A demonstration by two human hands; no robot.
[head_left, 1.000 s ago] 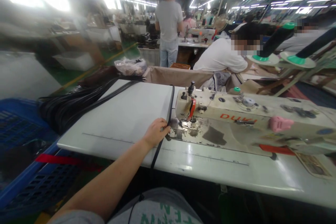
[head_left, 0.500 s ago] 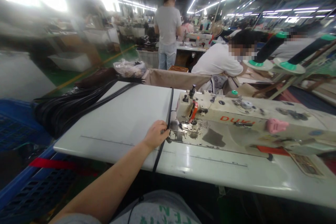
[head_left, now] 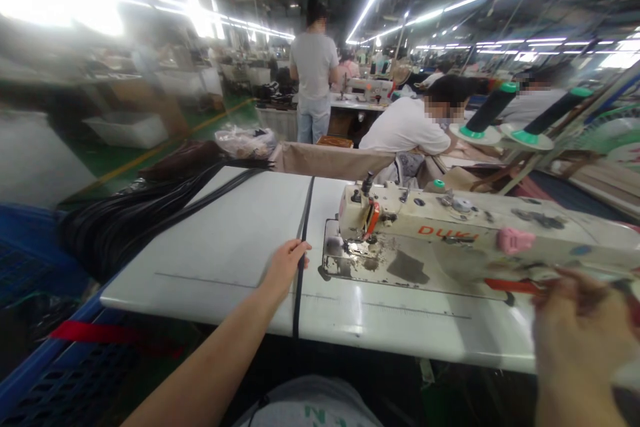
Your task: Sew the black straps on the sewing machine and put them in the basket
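At the left of the frame, a bundle of dark strips (head_left: 120,220) trails off the white table (head_left: 230,240), while at centre the left hand (head_left: 284,270) pinches a black strip (head_left: 297,310) lying across it. The sewing machine (head_left: 445,230) stands right of that; at lower right, the right hand (head_left: 583,317) is blurred, its grip impossible to tell.

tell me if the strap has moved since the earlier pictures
Yes: left, away from the sewing machine. The strap lay close beside the machine's left end; now a strip of bare table shows between them.
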